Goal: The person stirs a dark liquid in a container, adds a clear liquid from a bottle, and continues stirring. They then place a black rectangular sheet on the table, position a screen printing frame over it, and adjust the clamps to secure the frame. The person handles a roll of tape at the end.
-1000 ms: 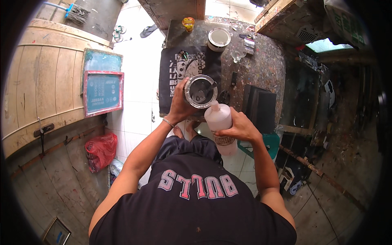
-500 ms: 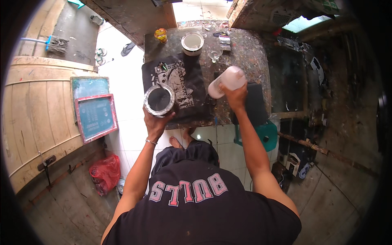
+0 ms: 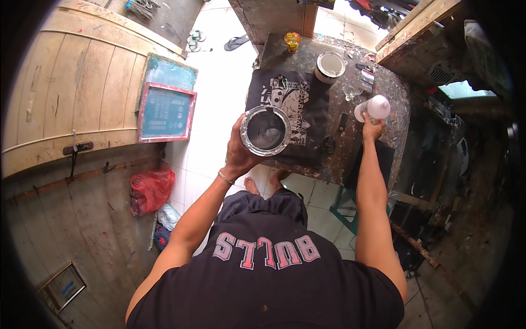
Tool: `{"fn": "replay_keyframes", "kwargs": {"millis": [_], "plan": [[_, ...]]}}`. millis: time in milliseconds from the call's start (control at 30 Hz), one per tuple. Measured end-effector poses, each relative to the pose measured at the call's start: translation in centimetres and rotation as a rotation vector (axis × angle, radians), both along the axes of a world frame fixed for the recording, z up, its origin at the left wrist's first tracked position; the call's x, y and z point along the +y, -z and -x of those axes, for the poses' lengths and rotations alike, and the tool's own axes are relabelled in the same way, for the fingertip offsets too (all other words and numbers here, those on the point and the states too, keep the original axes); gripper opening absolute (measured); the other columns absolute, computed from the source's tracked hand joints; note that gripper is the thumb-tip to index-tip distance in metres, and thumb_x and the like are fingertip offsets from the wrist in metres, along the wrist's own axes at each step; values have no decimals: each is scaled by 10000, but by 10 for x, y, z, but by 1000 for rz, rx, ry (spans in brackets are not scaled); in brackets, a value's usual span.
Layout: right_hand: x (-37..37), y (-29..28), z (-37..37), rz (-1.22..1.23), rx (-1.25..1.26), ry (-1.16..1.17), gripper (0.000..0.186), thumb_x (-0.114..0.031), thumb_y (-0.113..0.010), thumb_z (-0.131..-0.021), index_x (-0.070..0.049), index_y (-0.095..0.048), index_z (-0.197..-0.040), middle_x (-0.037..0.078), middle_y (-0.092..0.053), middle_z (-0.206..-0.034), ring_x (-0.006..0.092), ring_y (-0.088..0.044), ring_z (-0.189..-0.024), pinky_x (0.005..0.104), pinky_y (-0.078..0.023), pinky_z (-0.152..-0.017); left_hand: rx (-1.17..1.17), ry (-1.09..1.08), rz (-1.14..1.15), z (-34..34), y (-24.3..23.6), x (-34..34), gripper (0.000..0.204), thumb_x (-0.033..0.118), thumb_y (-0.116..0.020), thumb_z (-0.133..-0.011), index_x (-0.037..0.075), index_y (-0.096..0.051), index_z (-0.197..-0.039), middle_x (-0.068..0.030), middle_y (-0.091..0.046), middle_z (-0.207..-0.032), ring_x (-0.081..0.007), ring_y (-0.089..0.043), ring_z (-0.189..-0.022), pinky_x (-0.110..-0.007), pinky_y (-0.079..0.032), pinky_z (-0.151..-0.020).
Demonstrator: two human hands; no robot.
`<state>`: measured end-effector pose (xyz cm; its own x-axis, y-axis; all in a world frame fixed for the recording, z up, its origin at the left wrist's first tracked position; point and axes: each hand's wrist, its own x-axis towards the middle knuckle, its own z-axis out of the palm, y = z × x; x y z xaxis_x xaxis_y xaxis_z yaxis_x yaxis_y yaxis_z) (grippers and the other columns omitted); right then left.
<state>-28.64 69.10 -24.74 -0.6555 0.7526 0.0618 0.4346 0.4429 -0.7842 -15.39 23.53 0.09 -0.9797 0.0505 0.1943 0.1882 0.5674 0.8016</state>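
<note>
My left hand [image 3: 239, 148] grips an open metal can [image 3: 267, 153] from its left side, above the table's near part. Dark stuff, black or nearly so, shows inside it; its pale rim is smeared. Around a pale pinkish-white plastic bottle [image 3: 378, 107] at the table's right closes my right hand [image 3: 372, 129]. Whether the bottle's base touches the tabletop I cannot tell. Below and beyond the can lies a black cloth [image 3: 316, 101] with a white print, partly hidden by the can.
On the paint-stained table [image 3: 337, 156] stand a second can [image 3: 320, 75], a yellow cup [image 3: 292, 41] and a clear cup [image 3: 350, 92]. Two framed screens [image 3: 166, 112] lean at left. A red plastic bag [image 3: 152, 191] is below them. A green stool [image 3: 350, 222] stands under the table's near edge.
My right hand has brought the bottle from a tilted hold over the table to a more upright one farther right. The can stays in my left hand. The view has shifted left.
</note>
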Motion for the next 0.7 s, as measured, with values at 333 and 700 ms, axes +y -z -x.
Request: {"fn": "replay_keyframes", "kwargs": {"millis": [333, 700], "plan": [[-185, -301, -87, 453, 138, -930, 455, -129, -809, -846, -28, -653, -1262, 122, -688, -1160, 205, -676, -994, 338, -559, -824, 165, 118, 157, -11, -6, 0, 1110, 306, -979, -651, 19, -301, -1481, -192, -518, -1427, -325, -580, -1294, -437, -509, -1060], [-212, -356, -129, 1, 223, -1265, 163, -43, -707, -861, -39, -691, -1023, 139, -622, -943, 356, -653, -883, 441, -529, -769, 149, 183, 6, -14, -6, 19, 1116, 254, -990, -602, 12, -333, -1472, -192, -477, -1424, -383, -472, -1370, -465, -436, -1123]]}}
